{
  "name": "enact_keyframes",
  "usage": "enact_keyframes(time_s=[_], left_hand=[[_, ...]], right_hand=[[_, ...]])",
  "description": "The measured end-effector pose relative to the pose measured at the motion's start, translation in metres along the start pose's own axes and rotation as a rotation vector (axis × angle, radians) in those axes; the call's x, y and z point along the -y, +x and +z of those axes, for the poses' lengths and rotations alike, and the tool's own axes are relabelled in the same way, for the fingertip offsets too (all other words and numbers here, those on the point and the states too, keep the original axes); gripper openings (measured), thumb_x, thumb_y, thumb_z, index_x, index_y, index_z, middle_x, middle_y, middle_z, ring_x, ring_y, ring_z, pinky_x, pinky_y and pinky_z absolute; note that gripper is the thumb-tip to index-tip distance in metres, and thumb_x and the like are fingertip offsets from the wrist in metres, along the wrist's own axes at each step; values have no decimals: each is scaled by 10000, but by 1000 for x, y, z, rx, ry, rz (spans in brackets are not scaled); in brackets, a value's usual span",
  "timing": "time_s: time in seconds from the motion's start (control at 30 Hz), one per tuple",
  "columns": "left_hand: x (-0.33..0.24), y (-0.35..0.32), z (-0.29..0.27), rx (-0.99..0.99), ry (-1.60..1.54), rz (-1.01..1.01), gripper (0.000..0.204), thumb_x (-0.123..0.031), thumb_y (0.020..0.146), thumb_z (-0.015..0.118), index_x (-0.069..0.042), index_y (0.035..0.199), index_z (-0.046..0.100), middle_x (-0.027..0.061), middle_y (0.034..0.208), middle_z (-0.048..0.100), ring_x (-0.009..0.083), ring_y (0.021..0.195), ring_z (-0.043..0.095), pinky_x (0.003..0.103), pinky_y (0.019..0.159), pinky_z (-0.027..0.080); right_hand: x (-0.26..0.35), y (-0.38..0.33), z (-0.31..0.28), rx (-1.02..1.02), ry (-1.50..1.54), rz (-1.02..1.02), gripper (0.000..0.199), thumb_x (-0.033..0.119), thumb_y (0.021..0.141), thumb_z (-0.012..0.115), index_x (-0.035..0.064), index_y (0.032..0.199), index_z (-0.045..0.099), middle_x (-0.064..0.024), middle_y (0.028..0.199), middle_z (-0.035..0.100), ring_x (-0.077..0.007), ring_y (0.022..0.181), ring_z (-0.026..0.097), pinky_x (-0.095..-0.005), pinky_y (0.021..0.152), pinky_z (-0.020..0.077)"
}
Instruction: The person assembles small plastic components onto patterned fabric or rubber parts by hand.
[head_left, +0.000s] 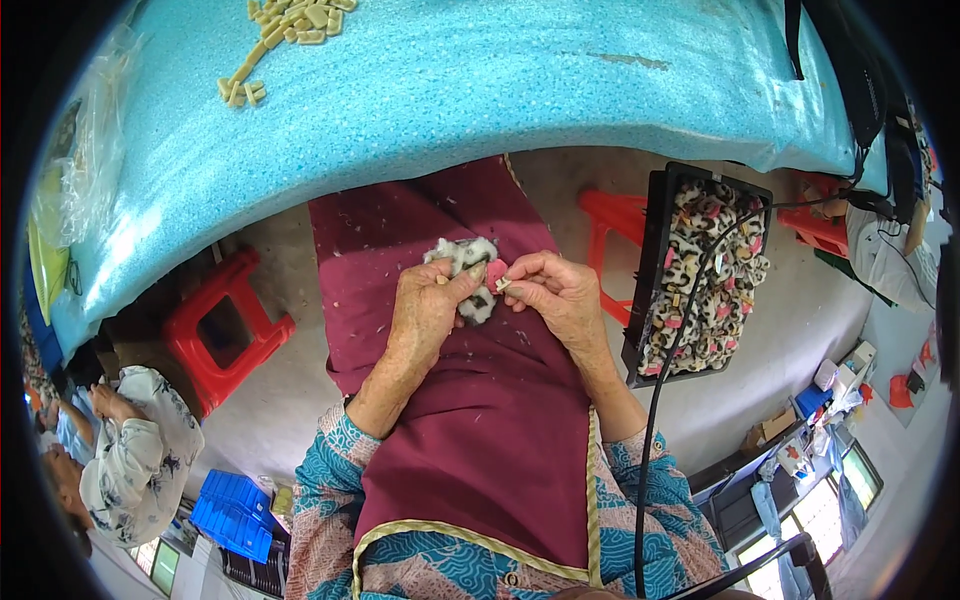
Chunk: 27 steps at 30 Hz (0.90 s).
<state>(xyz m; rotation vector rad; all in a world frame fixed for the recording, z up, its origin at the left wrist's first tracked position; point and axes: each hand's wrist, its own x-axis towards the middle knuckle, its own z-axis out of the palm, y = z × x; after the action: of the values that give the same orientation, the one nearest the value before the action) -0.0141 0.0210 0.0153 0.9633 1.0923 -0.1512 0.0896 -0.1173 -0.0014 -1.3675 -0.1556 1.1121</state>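
Maroon apron (480,420) covers the person's lap and fills the middle of the view. Both hands meet over it, just below the edge of the table.

Left hand (425,315): fingers curled closed around a small furry piece (468,262), white with black spots, which sticks out above and beside the thumb. A pink part (495,272) of the piece shows between the two hands.

Right hand (560,295): thumb and forefinger pinched together on a tiny pale clip (503,285), held right against the pink part. The other fingers are folded in.

Table (500,80): covered in blue foam sheet, with a loose heap of pale small blocks (290,25) near the far edge, well apart from the hands.

To the person's right, a black tray (652,260) holds many spotted furry pieces (710,270) with pink bits. A black cable (660,400) runs across it. Red stools (225,330) stand under the table on the left, with another on the right. A second person in a patterned shirt (140,450) sits at the lower left. Blue crates (235,510) lie near them.
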Motion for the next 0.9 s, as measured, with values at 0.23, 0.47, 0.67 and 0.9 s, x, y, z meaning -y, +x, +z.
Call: enact_keyframes(time_s=[0.23, 0.47, 0.67, 0.9], left_hand=[[-2, 8, -3, 35, 109, -10, 158, -147, 812, 639, -17, 724, 656, -32, 580, 521, 44, 531, 412, 235, 464, 316], [-11, 8, -2, 64, 194, -19, 193, -156, 826, 637, -14, 695, 649, -14, 594, 551, 48, 554, 435, 239, 499, 341], [-16, 10, -3, 111, 156, -66, 208, -171, 826, 642, -22, 681, 648, -6, 584, 568, 56, 540, 458, 243, 499, 358], [-12, 14, -6, 142, 161, -87, 192, -170, 831, 633, -32, 701, 662, -12, 572, 557, 46, 465, 402, 234, 410, 289]], right_hand=[[20, 7, -9, 110, -434, -178, 80, -27, 773, 637, -20, 851, 623, -74, 788, 657, -121, 679, 632, -229, 601, 504], [23, 19, -14, 288, -571, -374, 79, -34, 757, 636, -13, 832, 623, -67, 765, 662, -123, 662, 626, -236, 571, 494], [25, 24, -15, 338, -555, -252, 76, -39, 770, 616, -9, 839, 626, -63, 743, 648, -113, 652, 617, -238, 567, 496], [25, 22, -11, 279, -481, -54, 63, -29, 800, 597, -19, 858, 619, -50, 745, 651, -84, 637, 603, -217, 577, 504]])
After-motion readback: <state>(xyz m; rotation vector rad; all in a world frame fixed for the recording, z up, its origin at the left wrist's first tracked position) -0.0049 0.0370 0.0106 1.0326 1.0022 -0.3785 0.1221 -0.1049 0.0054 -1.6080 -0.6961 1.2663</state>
